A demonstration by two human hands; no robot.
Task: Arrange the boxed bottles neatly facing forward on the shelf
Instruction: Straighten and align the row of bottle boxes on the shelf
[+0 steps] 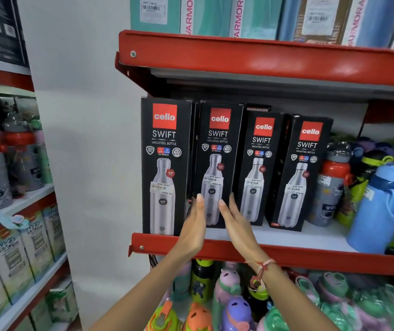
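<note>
Flanking the second boxed bottle (pixel 215 163) on the red shelf (pixel 310 256), left hand (pixel 194 225) and right hand (pixel 235 223) — both flat, fingers straight — four black boxes facing forward.

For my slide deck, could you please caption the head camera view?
Both open hands, left hand and right hand, flank the second Cello Swift box on the red shelf.
</note>
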